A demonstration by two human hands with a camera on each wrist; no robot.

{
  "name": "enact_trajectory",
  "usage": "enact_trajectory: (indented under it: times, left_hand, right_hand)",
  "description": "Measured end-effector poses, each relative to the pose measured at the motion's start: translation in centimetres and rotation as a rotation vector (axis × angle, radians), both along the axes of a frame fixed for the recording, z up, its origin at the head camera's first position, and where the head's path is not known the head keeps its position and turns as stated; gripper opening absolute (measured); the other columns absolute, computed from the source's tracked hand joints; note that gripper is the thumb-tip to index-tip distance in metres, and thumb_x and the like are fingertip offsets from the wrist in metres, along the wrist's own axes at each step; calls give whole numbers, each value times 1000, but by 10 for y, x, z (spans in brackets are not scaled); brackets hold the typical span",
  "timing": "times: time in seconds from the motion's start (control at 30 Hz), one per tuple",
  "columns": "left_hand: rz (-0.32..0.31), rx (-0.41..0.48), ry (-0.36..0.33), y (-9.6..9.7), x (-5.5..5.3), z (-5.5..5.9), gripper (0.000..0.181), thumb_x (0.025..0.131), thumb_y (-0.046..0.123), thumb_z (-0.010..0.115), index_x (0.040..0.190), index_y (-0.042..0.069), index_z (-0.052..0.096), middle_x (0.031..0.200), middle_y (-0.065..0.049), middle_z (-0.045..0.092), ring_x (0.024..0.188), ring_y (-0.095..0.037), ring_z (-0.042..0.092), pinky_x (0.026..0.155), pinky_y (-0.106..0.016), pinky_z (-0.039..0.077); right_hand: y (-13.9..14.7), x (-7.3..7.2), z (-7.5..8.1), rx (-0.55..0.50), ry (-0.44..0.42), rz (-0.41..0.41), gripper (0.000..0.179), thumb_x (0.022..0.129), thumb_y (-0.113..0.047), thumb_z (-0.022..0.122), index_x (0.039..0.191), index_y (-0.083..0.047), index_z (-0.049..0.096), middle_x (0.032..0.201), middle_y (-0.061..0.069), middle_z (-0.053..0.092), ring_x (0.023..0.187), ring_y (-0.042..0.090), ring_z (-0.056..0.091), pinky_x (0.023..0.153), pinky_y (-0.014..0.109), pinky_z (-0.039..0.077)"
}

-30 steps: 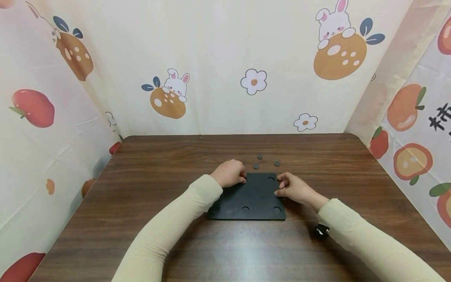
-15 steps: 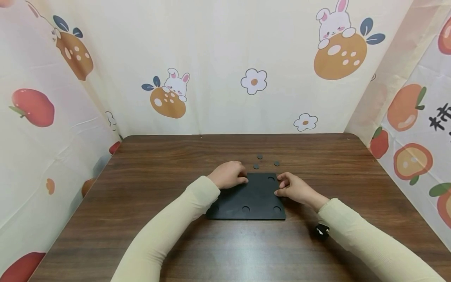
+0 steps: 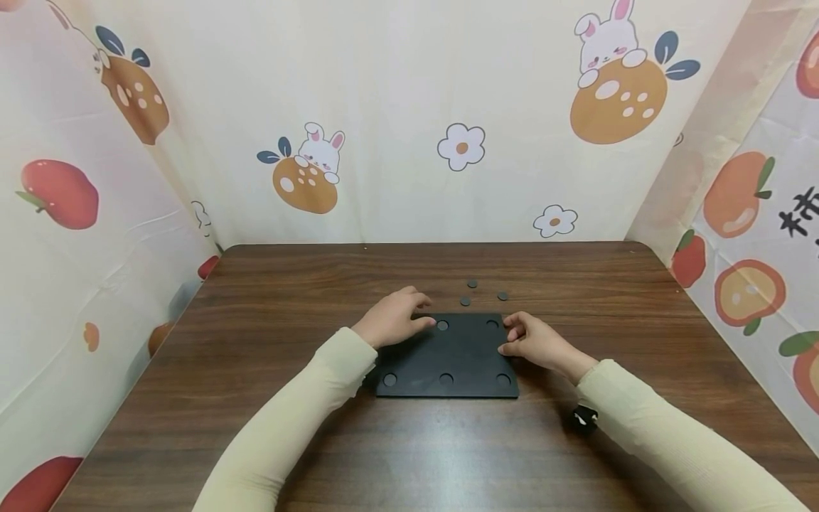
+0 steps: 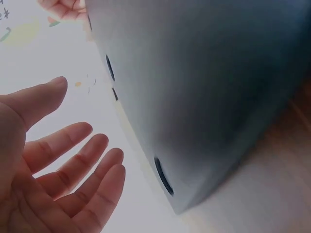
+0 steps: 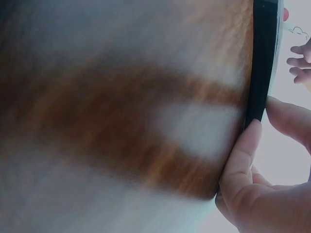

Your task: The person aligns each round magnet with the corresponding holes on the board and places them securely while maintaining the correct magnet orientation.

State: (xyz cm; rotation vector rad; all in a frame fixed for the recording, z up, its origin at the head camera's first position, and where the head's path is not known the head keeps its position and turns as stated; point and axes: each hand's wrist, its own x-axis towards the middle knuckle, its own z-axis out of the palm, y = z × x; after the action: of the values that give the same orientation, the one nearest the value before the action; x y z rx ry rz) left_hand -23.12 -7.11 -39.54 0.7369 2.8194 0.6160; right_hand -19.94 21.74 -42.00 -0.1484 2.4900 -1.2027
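Observation:
A flat black board (image 3: 470, 352) with round recesses lies on the table. A grey disc (image 3: 442, 325) sits in the recess at the middle of its far edge; the near-left recess (image 3: 389, 380) looks filled too. My left hand (image 3: 393, 318) hovers over the board's far-left corner, fingers spread and holding nothing, as the left wrist view also shows. It hides that corner in the head view. My right hand (image 3: 534, 345) pinches the board's right edge, with the thumb (image 5: 289, 119) on top and the index finger (image 5: 245, 150) against the side.
Three small dark discs lie beyond the board's far edge: one at the back (image 3: 472, 284), one nearer (image 3: 465, 301), one to the right (image 3: 502, 296). The wooden table (image 3: 307, 277) meets printed curtains (image 3: 397, 85) at the back and sides.
My left hand has let go at the far-middle recess, drawn back to the left and spread its fingers, uncovering the disc there. The right hand has stayed put.

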Motion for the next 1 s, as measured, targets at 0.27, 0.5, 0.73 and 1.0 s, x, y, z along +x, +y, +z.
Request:
enact_trajectory:
  times: [0.27, 0.5, 0.73, 1.0]
  left_hand:
    - [80, 53, 25, -20, 4, -2, 51, 94, 38, 65, 137, 9, 57, 129, -8, 57, 117, -23, 60, 96, -41, 51]
    - [138, 98, -6, -36, 11, -4, 57, 94, 39, 65, 140, 7, 52, 131, -12, 55, 119, -27, 58, 98, -44, 49]
    - [180, 107, -23, -45, 17, -5, 62, 93, 38, 66, 143, 5, 48, 134, -13, 54, 117, -27, 58, 97, -45, 50]
    - [229, 108, -57, -53, 23, -10, 66, 92, 37, 69, 144, 5, 46, 139, -15, 53, 123, -29, 55, 102, -47, 47]
  right_hand:
    - [0, -1, -1, 3, 4, -2, 58, 86, -10, 72, 133, 7, 44, 95, 10, 53, 81, 21, 50, 69, 31, 43]
    - [0, -1, -1, 5, 7, -3, 57, 86, -10, 72, 133, 7, 44, 95, 9, 53, 81, 21, 50, 69, 31, 43]
    - [-1, -1, 0, 8, 5, -4, 57, 86, -10, 72, 133, 7, 44, 95, 9, 53, 80, 20, 50, 68, 31, 43]
    - [-1, 0, 1, 15, -4, -3, 58, 87, -11, 73, 133, 7, 44, 95, 9, 53, 82, 21, 50, 69, 31, 42]
